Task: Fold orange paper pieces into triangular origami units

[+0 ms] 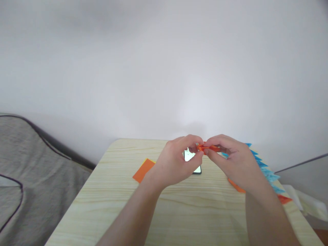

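Observation:
Between my two hands, raised over the far part of the table, is a small folded piece of orange paper (210,148). My left hand (179,159) pinches its left end between thumb and fingers. Thumb and forefinger of my right hand (232,155) grip it from the right, close to the left fingertips. My fingers cover much of the paper, so its full shape is hidden. Behind and below my left hand lies a phone (196,170) with a lit screen, partly covered by that hand.
A stack of orange and yellow paper (144,170) lies left on the wooden table (115,194). Along the right edge stand several blue folded paper pieces (268,174), with an orange folded piece (284,199) nearest me. A white wall (164,68) rises behind; grey fabric (38,177) is at left.

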`<state>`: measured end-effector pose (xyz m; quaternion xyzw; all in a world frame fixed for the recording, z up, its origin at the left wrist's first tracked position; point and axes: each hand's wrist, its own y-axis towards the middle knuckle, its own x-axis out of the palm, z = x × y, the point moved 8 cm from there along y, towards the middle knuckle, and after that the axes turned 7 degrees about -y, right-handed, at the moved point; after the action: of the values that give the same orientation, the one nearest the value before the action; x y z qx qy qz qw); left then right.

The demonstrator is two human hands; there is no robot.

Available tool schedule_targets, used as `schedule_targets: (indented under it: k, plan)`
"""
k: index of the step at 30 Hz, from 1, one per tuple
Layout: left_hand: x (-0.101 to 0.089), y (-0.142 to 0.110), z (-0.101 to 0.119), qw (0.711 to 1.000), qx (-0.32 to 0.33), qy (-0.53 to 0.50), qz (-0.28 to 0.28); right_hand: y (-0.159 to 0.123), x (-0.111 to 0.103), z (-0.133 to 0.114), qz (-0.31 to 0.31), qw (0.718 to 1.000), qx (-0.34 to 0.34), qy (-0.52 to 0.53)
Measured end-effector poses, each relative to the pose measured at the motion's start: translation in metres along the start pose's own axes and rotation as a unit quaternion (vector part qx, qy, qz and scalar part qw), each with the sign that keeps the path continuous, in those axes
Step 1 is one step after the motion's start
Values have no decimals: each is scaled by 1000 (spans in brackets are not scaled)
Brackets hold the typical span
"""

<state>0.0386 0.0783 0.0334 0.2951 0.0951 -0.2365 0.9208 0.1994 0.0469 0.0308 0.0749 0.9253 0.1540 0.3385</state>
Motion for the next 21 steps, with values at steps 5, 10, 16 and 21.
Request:
schedule_targets:
  k: [5, 10, 16, 21]
  plan:
    - [3, 0, -3, 1000, -6, 9, -4, -1, -3, -5, 17, 995, -44, -86]
    - [8, 2, -5, 999, -24, 21, -20, -1, -3, -12, 22, 988, -102, -115]
    - [21, 0, -10, 994, -70, 31, -77, -9, -9, -4, 13, 984, -84, -159]
    - [23, -1, -9, 992, -79, 49, -80, -33, -36, 50, 10, 985, 25, -172]
